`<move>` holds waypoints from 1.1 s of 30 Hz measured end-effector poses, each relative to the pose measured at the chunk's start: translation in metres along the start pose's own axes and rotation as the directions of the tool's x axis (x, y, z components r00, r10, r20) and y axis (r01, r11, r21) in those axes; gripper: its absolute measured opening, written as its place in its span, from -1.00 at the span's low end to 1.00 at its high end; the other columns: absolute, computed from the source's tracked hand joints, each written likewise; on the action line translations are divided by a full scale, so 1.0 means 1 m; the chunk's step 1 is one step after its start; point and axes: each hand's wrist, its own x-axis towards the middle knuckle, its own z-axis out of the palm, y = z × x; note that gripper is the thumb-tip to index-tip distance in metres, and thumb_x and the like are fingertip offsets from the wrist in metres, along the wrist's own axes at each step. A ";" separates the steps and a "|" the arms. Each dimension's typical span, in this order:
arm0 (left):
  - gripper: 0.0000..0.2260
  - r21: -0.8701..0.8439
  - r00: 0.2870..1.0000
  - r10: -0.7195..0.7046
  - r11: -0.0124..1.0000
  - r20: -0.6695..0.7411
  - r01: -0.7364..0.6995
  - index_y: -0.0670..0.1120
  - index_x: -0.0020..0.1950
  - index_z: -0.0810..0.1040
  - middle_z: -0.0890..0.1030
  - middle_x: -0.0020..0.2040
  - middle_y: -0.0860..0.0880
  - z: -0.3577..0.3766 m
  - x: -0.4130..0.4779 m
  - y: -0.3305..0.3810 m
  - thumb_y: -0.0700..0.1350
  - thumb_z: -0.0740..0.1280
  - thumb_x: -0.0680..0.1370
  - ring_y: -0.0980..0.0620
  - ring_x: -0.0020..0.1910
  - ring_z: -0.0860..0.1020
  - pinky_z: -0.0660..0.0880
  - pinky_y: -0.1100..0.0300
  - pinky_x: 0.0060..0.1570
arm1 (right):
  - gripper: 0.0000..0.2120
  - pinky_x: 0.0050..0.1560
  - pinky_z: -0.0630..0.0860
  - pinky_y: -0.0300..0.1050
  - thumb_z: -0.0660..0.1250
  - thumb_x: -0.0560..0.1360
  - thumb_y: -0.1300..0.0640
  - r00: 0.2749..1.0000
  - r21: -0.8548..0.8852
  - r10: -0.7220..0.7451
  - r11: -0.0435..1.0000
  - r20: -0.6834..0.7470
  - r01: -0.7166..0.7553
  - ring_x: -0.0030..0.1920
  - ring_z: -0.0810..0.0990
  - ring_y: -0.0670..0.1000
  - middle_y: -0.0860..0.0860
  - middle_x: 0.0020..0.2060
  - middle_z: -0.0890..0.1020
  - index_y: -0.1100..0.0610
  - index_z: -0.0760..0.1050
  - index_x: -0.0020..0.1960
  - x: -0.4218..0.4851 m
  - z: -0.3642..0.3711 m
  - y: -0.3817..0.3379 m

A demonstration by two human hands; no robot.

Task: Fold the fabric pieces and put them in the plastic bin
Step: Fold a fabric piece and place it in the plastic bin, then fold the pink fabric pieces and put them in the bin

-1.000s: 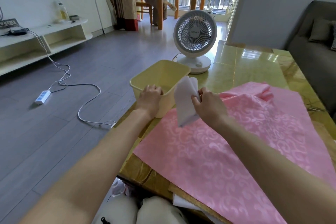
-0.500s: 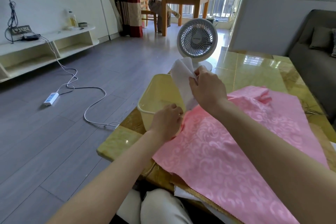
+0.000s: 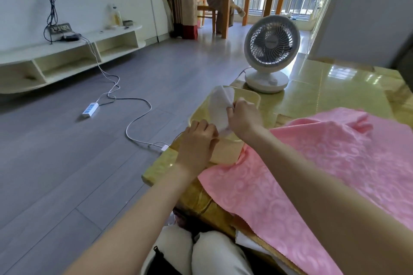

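One white fabric piece (image 3: 220,107), folded small, hangs over the yellow plastic bin (image 3: 252,98) at the left edge of the table (image 3: 335,89). The right hand (image 3: 243,118) pinches it between thumb and fingers. The left hand (image 3: 199,136) curls its fingers at the bin's near rim; I cannot tell whether they grip the rim or the cloth's lower end. This piece looks nearly done. What is left is the large pink fabric (image 3: 312,163), spread unfolded to the right, just beside the bin.
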 end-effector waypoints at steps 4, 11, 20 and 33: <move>-0.94 -0.001 1.000 0.005 1.000 -0.022 -0.005 -0.12 -0.13 0.54 0.54 -0.20 -0.06 0.004 0.000 -0.002 -0.18 0.40 0.44 -0.11 -0.15 0.49 0.40 0.08 -0.23 | -0.71 0.01 0.47 0.00 0.16 0.58 0.16 0.995 0.051 0.071 0.996 0.067 -0.075 0.11 0.56 0.25 0.27 0.08 0.57 0.36 0.38 0.18 0.006 0.016 0.002; -0.86 -0.008 0.999 0.030 1.000 -0.040 -0.030 -0.09 -0.15 0.54 0.54 -0.21 -0.04 0.005 0.001 -0.001 -0.15 0.48 0.39 -0.08 -0.17 0.51 0.46 0.09 -0.25 | -0.69 0.18 0.40 -0.05 0.17 0.52 0.23 0.986 -0.459 0.063 0.888 0.157 0.016 0.30 0.37 0.16 0.15 0.22 0.48 0.21 0.43 0.26 0.006 0.016 0.009; -0.79 -0.076 1.000 0.029 0.997 -0.008 -0.030 -0.20 -0.01 0.55 0.51 -0.07 -0.18 0.009 0.003 0.021 -0.31 0.28 0.38 -0.12 -0.11 0.52 0.52 0.09 -0.20 | -0.80 0.00 0.50 0.01 0.16 0.57 0.16 0.996 0.003 -0.068 0.998 -0.051 0.068 0.11 0.48 0.08 0.07 0.10 0.48 0.16 0.39 0.17 -0.073 0.013 0.065; -0.52 -0.276 0.626 0.261 0.958 0.735 -0.075 0.00 0.34 0.34 0.42 0.23 0.00 0.036 -0.081 0.052 -0.10 0.30 0.42 0.03 0.21 0.36 0.31 0.16 0.19 | -0.29 0.31 0.31 -0.05 0.32 0.39 -0.27 0.940 -0.253 0.097 0.967 0.326 -0.012 0.34 0.32 0.07 0.03 0.29 0.39 0.14 0.28 0.36 -0.188 0.050 0.137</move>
